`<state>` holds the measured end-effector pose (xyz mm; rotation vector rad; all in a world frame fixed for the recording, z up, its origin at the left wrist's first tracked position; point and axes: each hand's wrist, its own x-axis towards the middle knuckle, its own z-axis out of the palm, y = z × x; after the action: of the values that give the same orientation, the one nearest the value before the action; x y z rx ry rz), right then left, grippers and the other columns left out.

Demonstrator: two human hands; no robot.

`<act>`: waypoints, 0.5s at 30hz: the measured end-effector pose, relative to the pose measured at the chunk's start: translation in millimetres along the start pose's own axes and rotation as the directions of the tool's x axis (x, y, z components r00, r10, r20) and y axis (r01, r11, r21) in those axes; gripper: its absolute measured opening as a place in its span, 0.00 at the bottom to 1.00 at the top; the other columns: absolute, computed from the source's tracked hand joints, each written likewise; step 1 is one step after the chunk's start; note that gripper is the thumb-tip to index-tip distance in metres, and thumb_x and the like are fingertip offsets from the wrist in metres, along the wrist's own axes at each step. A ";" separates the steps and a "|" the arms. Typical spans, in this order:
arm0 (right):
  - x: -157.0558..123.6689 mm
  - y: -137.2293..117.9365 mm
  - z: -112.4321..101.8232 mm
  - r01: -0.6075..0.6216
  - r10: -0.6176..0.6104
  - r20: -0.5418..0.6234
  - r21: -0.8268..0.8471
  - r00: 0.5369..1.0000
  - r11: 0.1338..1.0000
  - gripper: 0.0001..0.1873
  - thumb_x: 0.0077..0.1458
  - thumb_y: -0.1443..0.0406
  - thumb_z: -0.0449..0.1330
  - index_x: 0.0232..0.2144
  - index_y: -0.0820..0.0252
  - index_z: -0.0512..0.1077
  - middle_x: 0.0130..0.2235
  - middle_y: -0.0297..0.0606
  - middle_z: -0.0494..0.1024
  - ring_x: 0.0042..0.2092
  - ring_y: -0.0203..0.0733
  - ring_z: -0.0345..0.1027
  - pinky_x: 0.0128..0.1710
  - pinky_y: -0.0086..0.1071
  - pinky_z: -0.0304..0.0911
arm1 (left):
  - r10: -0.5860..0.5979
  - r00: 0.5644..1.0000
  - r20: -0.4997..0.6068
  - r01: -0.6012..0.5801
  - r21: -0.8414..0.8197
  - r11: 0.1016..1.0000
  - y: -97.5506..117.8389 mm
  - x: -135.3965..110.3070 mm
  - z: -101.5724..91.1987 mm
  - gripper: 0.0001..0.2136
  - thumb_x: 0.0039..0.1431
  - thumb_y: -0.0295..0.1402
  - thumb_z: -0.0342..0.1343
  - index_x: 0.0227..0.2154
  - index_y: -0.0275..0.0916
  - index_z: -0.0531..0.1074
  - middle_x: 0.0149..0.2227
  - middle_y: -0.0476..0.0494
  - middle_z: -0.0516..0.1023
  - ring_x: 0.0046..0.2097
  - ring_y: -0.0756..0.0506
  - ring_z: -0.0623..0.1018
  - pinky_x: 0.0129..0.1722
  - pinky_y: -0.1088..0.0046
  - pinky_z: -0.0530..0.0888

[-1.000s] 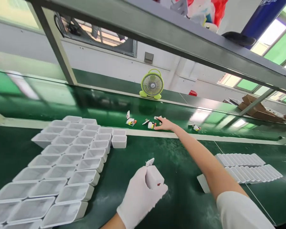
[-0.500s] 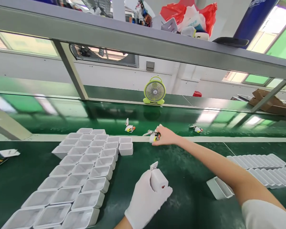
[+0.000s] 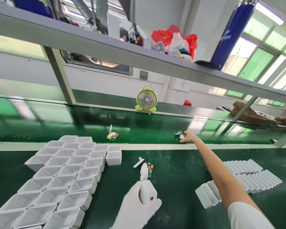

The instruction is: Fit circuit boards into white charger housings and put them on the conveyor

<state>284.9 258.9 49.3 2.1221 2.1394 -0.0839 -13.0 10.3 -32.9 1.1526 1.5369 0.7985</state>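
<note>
Gloved left hand: the left hand in a white fabric glove (image 3: pixel 135 205) grips a small white plastic box-shaped housing (image 3: pixel 148 191), fingers and thumb curled around its sides, above the dark green bench top (image 3: pixel 176 200).
Bare right hand: the right hand (image 3: pixel 191 137) reaches across to the glossy green belt (image 3: pixel 143 127), its thumb and fingertips at the right end of a small circuit assembly with white plastic parts (image 3: pixel 181 136); whether they have closed on it cannot be told.
Boards: a second white-and-green circuit assembly (image 3: pixel 144 168) lies on the bench just beyond the housing; a third, with yellow and orange parts (image 3: pixel 112 136), lies on the belt to the left.
White boxes: open rectangular white plastic boxes (image 3: pixel 62 181) stand in close rows at left; more tilted white boxes (image 3: pixel 248 178) lean in rows at right.
Lettering: white writing slants across the dark blue cylinder (image 3: pixel 233 35) on the grey shelf (image 3: pixel 133 55), too unclear to read; so is the pale print on the red-and-white plastic bag (image 3: pixel 178 41).
Hard to see: the right fingertips cover part of their assembly; the left wrist and lowest boxes are cut off by the bottom edge; whether the housing's white tab (image 3: pixel 144 176) touches the second assembly is unclear.
</note>
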 end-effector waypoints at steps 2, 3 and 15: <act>6.0 9.0 2.8 -0.017 0.018 0.015 -0.026 1.000 1.000 0.19 0.66 0.58 0.62 0.55 0.60 0.71 0.55 0.44 0.75 0.51 0.48 0.74 0.50 0.47 0.74 | -0.020 1.000 -0.009 0.019 -0.077 0.997 -1.4 2.3 1.4 0.13 0.41 0.34 0.67 0.29 0.41 0.70 0.26 0.51 0.74 0.30 0.45 0.74 0.31 0.69 0.71; 8.7 9.9 4.3 -0.012 0.013 0.019 -0.036 1.000 0.999 0.19 0.66 0.58 0.62 0.55 0.60 0.71 0.55 0.44 0.75 0.51 0.47 0.74 0.49 0.47 0.74 | -0.029 1.000 0.003 0.029 -0.118 0.993 -1.1 3.2 1.4 0.13 0.41 0.34 0.67 0.29 0.41 0.70 0.26 0.52 0.73 0.29 0.45 0.73 0.30 0.70 0.71; -53.6 -74.1 31.6 0.384 -0.382 -0.042 0.059 0.923 0.922 0.18 0.49 0.55 0.71 0.35 0.61 0.74 0.43 0.42 0.71 0.38 0.44 0.69 0.41 0.36 0.66 | -0.022 0.986 0.167 0.096 -0.452 0.887 20.6 -5.2 -16.6 0.12 0.43 0.29 0.64 0.23 0.41 0.62 0.23 0.57 0.66 0.23 0.53 0.69 0.25 0.76 0.66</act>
<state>212.8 200.8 21.3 1.7111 2.5738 -0.1628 -23.2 13.1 -8.1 0.7905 1.1605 0.9443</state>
